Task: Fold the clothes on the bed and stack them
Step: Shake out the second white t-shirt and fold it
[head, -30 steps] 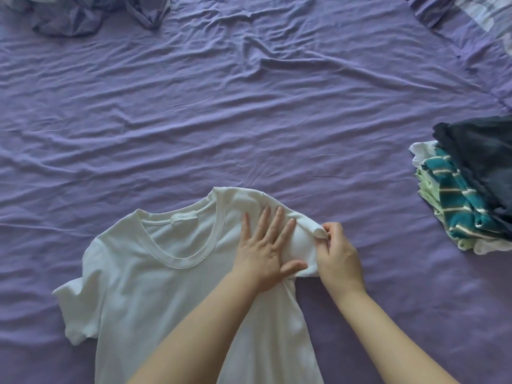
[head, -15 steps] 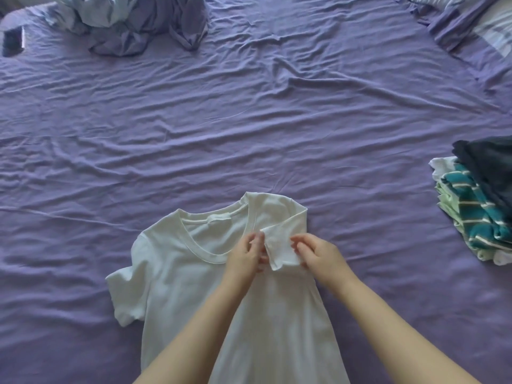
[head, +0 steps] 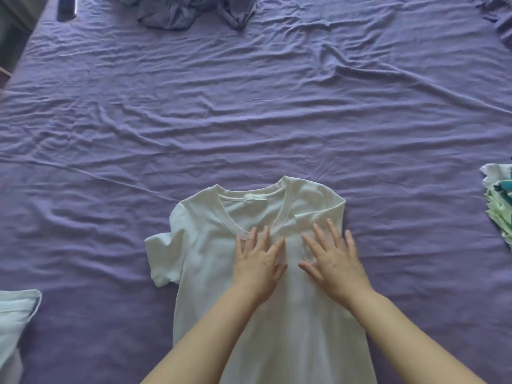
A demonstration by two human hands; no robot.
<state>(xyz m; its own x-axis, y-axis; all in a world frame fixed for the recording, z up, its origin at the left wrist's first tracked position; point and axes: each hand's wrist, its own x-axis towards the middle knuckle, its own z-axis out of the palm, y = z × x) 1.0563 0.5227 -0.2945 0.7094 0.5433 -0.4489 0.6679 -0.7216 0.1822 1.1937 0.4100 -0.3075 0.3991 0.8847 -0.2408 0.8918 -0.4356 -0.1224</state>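
A white T-shirt (head: 210, 261) lies face up on the purple bed sheet (head: 249, 120), collar pointing away from me. Its right sleeve is folded inward over the chest; the left sleeve still sticks out to the side. My left hand (head: 259, 263) lies flat on the chest just below the collar, fingers spread. My right hand (head: 331, 257) presses flat on the folded-in right sleeve, fingers straight. A stack of folded clothes (head: 498, 203), striped teal and pale green, shows at the right edge.
A crumpled bluish heap of clothes (head: 191, 9) lies at the far top of the bed. A dark phone-like object (head: 67, 6) sits at the top left near the bed's edge. A pale pillow corner (head: 16, 314) pokes in at the lower left.
Both hands let go of the right sleeve they were pinching and now lie flat on the shirt. The sleeve has been laid down onto the chest. The view has shifted right.
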